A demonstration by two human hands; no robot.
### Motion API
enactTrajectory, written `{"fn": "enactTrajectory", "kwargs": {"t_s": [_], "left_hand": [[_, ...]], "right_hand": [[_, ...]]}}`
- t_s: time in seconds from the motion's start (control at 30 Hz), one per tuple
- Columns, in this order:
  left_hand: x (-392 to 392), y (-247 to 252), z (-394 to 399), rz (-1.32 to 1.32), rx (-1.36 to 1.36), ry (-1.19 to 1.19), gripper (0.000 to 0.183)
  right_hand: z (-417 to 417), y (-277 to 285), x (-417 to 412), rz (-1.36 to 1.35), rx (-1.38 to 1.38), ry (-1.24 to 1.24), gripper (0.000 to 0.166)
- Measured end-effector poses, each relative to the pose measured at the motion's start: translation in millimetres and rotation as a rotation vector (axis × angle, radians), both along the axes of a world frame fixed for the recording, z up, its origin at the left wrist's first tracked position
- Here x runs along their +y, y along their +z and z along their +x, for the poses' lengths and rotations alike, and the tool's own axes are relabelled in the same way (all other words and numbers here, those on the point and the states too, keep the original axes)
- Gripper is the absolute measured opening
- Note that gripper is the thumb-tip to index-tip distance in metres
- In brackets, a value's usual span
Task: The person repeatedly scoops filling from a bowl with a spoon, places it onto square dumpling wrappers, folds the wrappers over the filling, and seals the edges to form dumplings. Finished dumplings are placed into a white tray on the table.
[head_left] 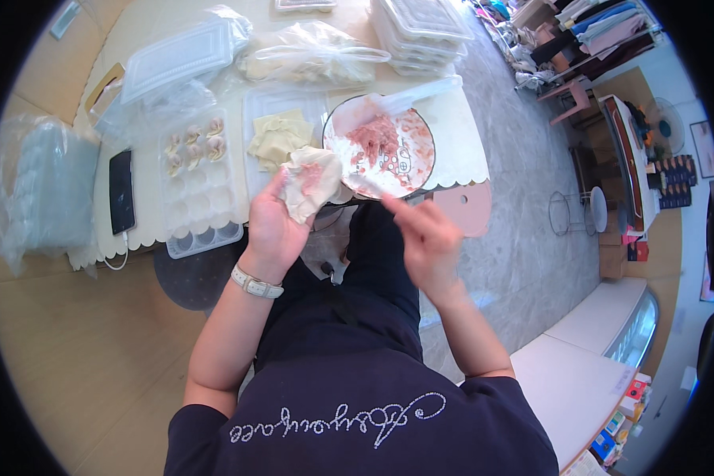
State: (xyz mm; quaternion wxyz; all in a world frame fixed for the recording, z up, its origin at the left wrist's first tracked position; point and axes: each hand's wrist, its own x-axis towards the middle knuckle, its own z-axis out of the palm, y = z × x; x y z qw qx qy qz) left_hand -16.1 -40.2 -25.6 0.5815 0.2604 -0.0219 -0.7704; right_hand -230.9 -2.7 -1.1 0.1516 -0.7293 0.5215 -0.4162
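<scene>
My left hand [278,229] holds a wonton wrapper [311,183] with pink minced meat spread on it. My right hand [426,238] is at the near rim of a round plate [419,178], index finger extended; the hand is blurred, and whether it grips a thin tool there is unclear. Minced meat [376,140] lies on the plate, beside a translucent plastic spatula or scraper [419,95]. Left of the plate, a stack of square wrappers [278,135] rests on a clear plastic lid. Several folded wontons [194,143] sit in the far cups of a plastic tray [199,202].
A smartphone [121,190] with a white cable lies left of the tray. Clear lidded boxes [419,30] are stacked at the back right, near a tied plastic bag [315,56]. Bagged containers [53,184] stand at the far left. A pink stool [464,205] is beside the table's near edge.
</scene>
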Motion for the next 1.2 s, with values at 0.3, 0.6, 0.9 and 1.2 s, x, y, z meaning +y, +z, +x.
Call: {"fn": "enactTrajectory", "kwargs": {"t_s": [0.3, 0.6, 0.9, 1.2], "left_hand": [[9.7, -13.3, 17.0, -0.004, 0.146, -0.005, 0.043], [15.6, -12.0, 13.9, 0.016, 0.089, -0.05, 0.043], [19.4, -14.6, 14.4, 0.043, 0.101, -0.037, 0.044], [22.0, -22.0, 6.3, 0.129, -0.093, -0.019, 0.043]], "right_hand": [[-30.8, -21.7, -60.0, -0.053, 0.442, -0.234, 0.04], [-20.8, -25.8, -49.8, 0.067, 0.334, -0.095, 0.039], [-14.8, -28.3, -53.7, 0.119, 0.442, -0.18, 0.033], [-11.6, -5.4, -32.9, 0.467, 0.072, -0.098, 0.022]]}}
